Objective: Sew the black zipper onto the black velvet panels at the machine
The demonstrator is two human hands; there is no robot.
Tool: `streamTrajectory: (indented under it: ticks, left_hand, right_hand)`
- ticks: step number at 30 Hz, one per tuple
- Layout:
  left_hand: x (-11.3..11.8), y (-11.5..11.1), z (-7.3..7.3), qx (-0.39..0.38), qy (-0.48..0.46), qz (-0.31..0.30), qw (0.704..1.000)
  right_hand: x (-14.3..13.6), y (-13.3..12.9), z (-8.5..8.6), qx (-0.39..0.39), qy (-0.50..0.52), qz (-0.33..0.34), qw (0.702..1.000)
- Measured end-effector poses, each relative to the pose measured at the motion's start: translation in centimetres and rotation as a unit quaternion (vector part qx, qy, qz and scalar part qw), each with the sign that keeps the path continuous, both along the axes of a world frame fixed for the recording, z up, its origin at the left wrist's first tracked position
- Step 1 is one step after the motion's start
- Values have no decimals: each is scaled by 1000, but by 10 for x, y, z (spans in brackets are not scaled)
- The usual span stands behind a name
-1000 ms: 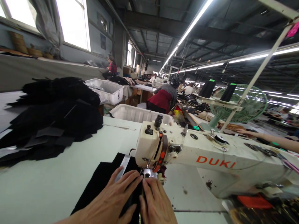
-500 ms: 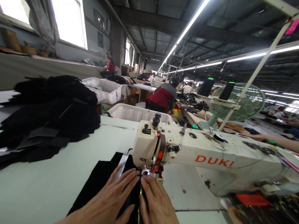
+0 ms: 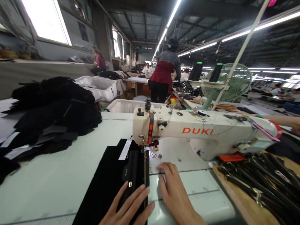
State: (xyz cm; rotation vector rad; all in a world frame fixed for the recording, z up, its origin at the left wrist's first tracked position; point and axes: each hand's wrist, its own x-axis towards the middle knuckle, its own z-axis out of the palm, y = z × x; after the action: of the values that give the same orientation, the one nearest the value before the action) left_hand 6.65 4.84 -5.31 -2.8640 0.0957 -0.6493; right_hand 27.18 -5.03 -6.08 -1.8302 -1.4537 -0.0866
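Your loosely curled, empty right fingers have left the flat black fabric panel; only spread left fingers steady it, ungripped.

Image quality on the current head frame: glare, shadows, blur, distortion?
Head view: window blown out to white; ceiling tubes glare, roof around them dark; bright spot by the needle area; black fabric pile loses fold detail in shadow; distant workers soft; wide-angle stretch towards the edges, forearms cut off at the bottom; red DUKI lettering readable.
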Motion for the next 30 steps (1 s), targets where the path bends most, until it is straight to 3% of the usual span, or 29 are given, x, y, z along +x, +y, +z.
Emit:
streamTrajectory:
  ticks: [3, 6, 8, 13, 15, 18, 23, 27, 30]
  left_hand:
    - [-2, -13, -13, -28, -14, -5, 1000]
    - [-3, -11, -7, -111, -26, -18, 993]
    - [-4, -6, 9, -197, -82, 13, 977]
    - [1, 9, 63, -383, -185, 226, 876]
    - [8, 13, 81, -409, -207, 264, 849]
    - [16, 15, 94, -402, -223, 277, 844]
    - [13, 7, 83, -374, -210, 214, 878]
    - [6, -3, 56, -355, -151, 94, 918]
    - [4, -10, 35, -338, -131, 17, 932]
  right_hand:
    - [-7, -13, -2, -10, 10, -3, 1000]
    - [-10, -14, 2, -50, 26, -7, 998]
    - [-10, -9, 6, -66, 37, -12, 997]
    - [-14, 24, 16, -97, 59, -59, 992]
    - [-18, 41, 20, -116, 60, -84, 988]
    - [-22, 60, 24, -137, 41, -114, 983]
    - [-11, 64, 30, -146, -19, -127, 981]
    - [8, 50, 38, -132, -57, -134, 980]
    - [7, 29, 42, -117, -60, -93, 987]
